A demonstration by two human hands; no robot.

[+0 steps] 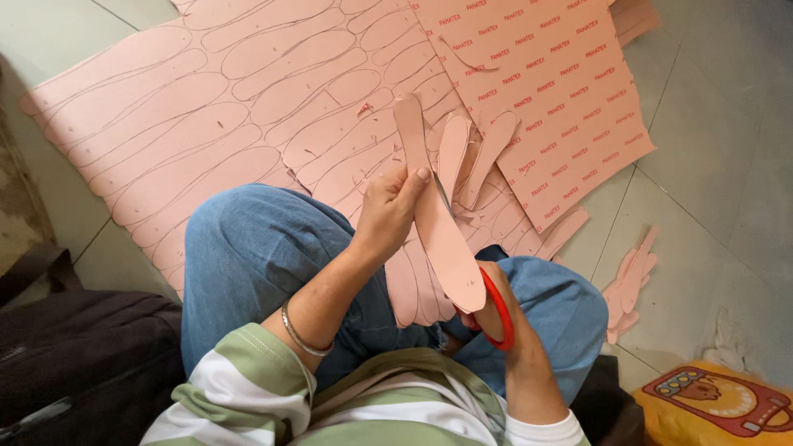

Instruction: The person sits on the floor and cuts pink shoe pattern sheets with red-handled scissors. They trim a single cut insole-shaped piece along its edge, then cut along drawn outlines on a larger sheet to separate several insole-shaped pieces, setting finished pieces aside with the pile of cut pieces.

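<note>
My left hand (388, 211) grips a long pink insole-shaped piece (438, 223) of sheet material, thumb on its edge. My right hand (504, 318), mostly hidden beneath the piece, holds scissors with red handles (498, 307); a thin bit of blade shows along the piece near my left thumb. Both hands are above my lap, over blue jeans. Several cut pink pieces (475, 153) lie fanned out on the sheet just past my knees.
A large pink sheet (206, 91) marked with drawn insole outlines covers the tiled floor ahead. A second pink sheet (545, 91) with red print overlaps it at right. Offcuts (628, 281) lie on the right tiles. A dark bag (74, 363) sits left, a yellow cushion (710, 405) bottom right.
</note>
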